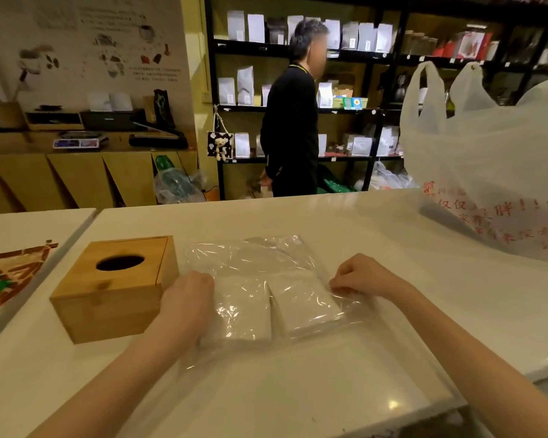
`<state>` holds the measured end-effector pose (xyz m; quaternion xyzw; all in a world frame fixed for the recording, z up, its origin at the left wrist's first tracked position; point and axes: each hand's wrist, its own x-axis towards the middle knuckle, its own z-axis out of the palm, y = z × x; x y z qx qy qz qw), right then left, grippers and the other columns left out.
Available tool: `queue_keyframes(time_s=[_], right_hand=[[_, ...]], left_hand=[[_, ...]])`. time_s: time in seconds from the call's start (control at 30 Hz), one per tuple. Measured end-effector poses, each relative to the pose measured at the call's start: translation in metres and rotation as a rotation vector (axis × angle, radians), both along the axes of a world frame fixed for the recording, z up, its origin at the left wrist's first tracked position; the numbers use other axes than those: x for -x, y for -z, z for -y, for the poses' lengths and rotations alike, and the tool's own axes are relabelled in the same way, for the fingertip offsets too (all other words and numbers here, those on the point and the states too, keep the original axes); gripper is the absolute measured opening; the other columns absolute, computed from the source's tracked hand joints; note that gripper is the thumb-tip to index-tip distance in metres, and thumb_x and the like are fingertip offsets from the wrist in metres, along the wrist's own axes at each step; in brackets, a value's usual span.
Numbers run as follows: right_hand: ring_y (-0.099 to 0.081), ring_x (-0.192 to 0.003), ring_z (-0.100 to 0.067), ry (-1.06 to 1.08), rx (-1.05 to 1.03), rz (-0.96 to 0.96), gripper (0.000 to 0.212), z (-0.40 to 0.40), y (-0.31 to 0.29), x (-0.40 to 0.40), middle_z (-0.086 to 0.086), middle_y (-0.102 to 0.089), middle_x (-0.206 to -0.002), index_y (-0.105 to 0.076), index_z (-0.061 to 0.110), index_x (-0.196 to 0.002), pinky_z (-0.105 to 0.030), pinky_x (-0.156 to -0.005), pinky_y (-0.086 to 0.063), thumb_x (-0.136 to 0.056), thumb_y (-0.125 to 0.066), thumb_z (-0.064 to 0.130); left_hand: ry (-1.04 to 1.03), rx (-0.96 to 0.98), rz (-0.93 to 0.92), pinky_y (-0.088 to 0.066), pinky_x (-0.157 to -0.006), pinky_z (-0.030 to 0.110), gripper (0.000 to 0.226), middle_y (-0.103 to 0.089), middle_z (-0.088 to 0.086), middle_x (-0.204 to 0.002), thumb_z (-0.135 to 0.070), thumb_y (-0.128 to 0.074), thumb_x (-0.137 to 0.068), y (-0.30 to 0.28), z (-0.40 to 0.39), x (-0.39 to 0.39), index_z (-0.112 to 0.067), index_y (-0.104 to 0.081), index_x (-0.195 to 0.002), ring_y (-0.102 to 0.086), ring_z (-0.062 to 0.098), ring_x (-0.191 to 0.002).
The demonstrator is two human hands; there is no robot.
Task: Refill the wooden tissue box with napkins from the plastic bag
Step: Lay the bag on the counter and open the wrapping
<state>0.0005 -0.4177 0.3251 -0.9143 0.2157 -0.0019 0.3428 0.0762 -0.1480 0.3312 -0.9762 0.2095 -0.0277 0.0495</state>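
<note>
White counter (298, 216): both hands pinch plastic bag (260, 260) holding napkins (301, 305); wooden tissue box (114, 286) shut.

Both hands (189, 298) (359, 276) hold plastic bag (253, 263); wooden box (117, 286) beside.

A shop: shelves (345, 52) of packaged goods (white pouches (245, 85)) behind a counter (329, 216).

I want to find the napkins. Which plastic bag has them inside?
The flat clear plastic bag lying between both hands holds two white napkin stacks. The big white shopping bag with red writing stands upright at the right; no napkins show in it.
</note>
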Motion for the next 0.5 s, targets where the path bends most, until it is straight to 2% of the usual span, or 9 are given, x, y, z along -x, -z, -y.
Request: queue_keyframes(time_s=[0.1,0.2,0.3,0.37,0.43,0.5], right_hand=[[-0.049,-0.048,-0.009,-0.033,0.057,-0.047,0.020,0.002,-0.003,-0.003,0.003,-0.057,-0.048,-0.064,0.012,-0.056,-0.013,-0.044,-0.039,-0.073,-0.070,0.019],[-0.059,-0.066,-0.016,-0.031,0.207,-0.094,0.011,-0.001,-0.009,-0.008,0.002,-0.060,-0.061,-0.066,0.012,-0.069,-0.025,-0.059,-0.046,-0.072,-0.070,0.021],[-0.060,-0.091,-0.020,0.001,0.415,0.026,0.023,-0.021,-0.019,-0.013,0.001,-0.063,-0.091,-0.064,0.015,-0.098,-0.029,-0.071,-0.045,-0.078,-0.065,0.027],[-0.058,-0.100,-0.019,-0.097,0.399,0.157,0.025,-0.041,-0.023,-0.018,-0.001,-0.064,-0.106,-0.063,0.015,-0.106,-0.030,-0.079,-0.045,-0.083,-0.062,0.026],[-0.056,-0.105,-0.017,-0.263,0.331,0.222,0.026,-0.066,-0.025,-0.025,-0.002,-0.064,-0.114,-0.063,0.015,-0.110,-0.028,-0.087,-0.043,-0.086,-0.060,0.024],[-0.055,-0.109,-0.016,-0.386,0.271,0.232,0.029,-0.089,-0.024,-0.032,-0.002,-0.064,-0.117,-0.062,0.015,-0.114,-0.026,-0.091,-0.041,-0.087,-0.059,0.025]], left_hand=[[-0.017,-0.018,-0.006,-0.048,-0.080,0.031,0.031,-0.059,0.012,-0.116,0.004,-0.035,-0.087,-0.005,0.002,-0.004,-0.002,-0.055,-0.109,-0.058,0.028,-0.108],[-0.012,-0.019,-0.006,-0.047,-0.079,0.031,0.030,-0.057,0.014,-0.116,0.002,-0.033,-0.088,-0.010,0.002,-0.005,-0.001,-0.054,-0.110,-0.057,0.029,-0.108],[0.022,0.005,0.015,-0.042,-0.069,0.026,0.025,-0.058,0.011,-0.114,-0.001,-0.038,-0.088,-0.011,-0.003,-0.003,-0.003,-0.051,-0.109,-0.059,0.026,-0.105],[0.058,0.045,0.029,-0.041,-0.068,0.027,0.027,-0.056,0.009,-0.114,0.003,-0.040,-0.086,-0.009,-0.008,0.000,-0.005,-0.046,-0.111,-0.059,0.026,-0.103],[0.170,0.164,0.035,-0.043,-0.079,0.030,0.033,-0.050,0.009,-0.123,0.002,-0.040,-0.088,-0.006,-0.009,-0.002,-0.006,-0.043,-0.119,-0.056,0.026,-0.108],[0.287,0.411,-0.057,-0.034,-0.099,0.026,0.036,-0.043,0.006,-0.138,-0.010,-0.036,-0.095,-0.003,-0.008,-0.009,-0.009,-0.043,-0.130,-0.045,0.022,-0.124]])
